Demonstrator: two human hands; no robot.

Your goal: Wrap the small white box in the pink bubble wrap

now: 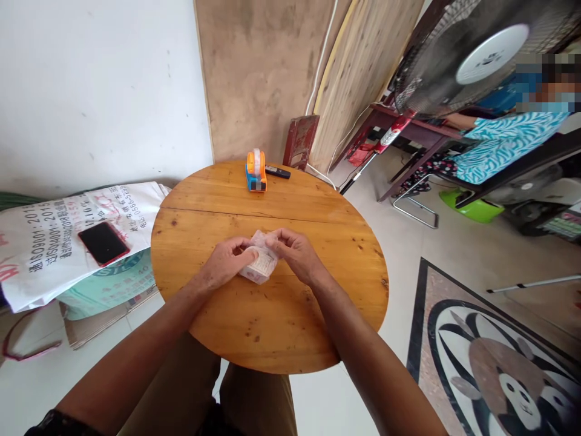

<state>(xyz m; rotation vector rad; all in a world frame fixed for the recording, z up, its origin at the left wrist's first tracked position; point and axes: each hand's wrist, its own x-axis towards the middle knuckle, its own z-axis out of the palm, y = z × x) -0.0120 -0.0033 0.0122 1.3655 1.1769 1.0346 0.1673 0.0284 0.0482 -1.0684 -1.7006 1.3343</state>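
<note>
Wooden table (281,200): packet (259,267) between the fingers (243,255)

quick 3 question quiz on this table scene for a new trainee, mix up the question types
1. True or false: both the left hand and the right hand are on the small wrapped box.
2. Multiple choice: what lies right beside the orange tape dispenser on the round table? A) black remote B) scissors C) cup
3. Fill in: the phone in a red case lies on a printed white ____ to the left of the table.

Key: 1 true; 2 A; 3 sack
</note>
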